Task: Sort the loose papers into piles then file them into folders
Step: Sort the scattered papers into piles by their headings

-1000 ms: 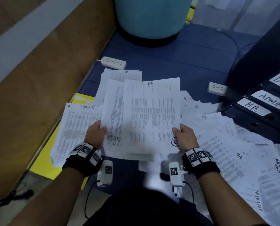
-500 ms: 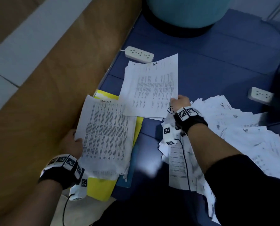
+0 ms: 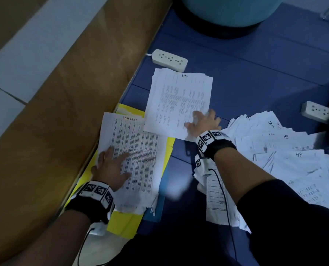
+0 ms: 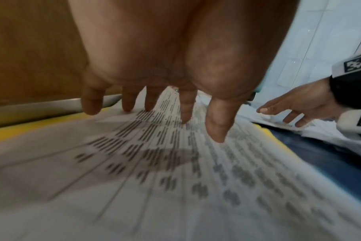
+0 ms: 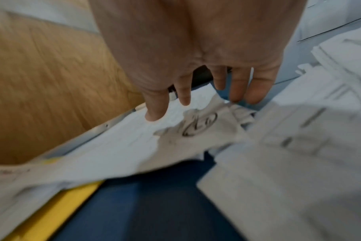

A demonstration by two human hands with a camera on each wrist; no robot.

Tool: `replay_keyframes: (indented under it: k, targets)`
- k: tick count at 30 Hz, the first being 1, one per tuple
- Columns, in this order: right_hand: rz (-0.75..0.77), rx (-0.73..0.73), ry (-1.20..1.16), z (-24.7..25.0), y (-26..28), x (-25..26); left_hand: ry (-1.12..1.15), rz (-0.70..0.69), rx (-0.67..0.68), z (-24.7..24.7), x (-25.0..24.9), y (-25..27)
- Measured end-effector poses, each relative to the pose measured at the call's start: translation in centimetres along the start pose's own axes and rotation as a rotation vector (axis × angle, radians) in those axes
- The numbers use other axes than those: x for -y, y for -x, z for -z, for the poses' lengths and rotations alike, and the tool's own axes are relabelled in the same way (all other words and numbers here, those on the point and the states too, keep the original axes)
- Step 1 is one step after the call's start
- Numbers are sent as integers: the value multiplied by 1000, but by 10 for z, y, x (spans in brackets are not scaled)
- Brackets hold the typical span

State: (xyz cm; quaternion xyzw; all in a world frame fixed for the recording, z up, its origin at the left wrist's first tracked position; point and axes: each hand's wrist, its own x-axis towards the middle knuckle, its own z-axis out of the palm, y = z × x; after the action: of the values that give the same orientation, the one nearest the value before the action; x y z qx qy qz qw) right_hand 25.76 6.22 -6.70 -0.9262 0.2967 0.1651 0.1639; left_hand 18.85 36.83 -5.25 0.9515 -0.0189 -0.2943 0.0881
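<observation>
Two sorted piles lie on the blue floor. The task-list pile [image 3: 138, 156] sits on a yellow folder [image 3: 125, 221] by the wooden panel; my left hand [image 3: 110, 166] rests flat on it, fingers spread [image 4: 185, 112]. The pile marked HR [image 3: 177, 100] lies further out; my right hand [image 3: 202, 121] rests flat on its near right corner, fingers straight [image 5: 239, 91]. A big heap of loose papers [image 3: 286, 156] spreads to the right of my right arm. Neither hand holds a sheet.
A wooden panel [image 3: 50, 131] runs along the left. Two white power strips [image 3: 169, 60] [image 3: 316, 111] lie on the floor, one just beyond the HR pile. A large teal round object [image 3: 229, 10] stands at the top. A blue folder edge [image 3: 158, 210] shows under the yellow one.
The papers I held in both hands went down as two piles: left hand set the task-list stack on the yellow folder, right hand laid the HR stack further out. Both hands now lie flat.
</observation>
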Motion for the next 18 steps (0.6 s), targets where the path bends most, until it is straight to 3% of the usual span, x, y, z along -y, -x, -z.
replay_keyframes:
  k: [4,8,12,18]
  targets:
    - [93,-34,-250,31,14,-25,98,-78,-96,13,-38,-1]
    - [108,-16,-387,64,49,-81,255,-338,-117,15,-99,1]
    - [7,17,-434,82,100,-158,336,-597,-40,6,-181,18]
    - [-252,-36,-524,87,165,-288,321,-799,91,-36,-288,67]
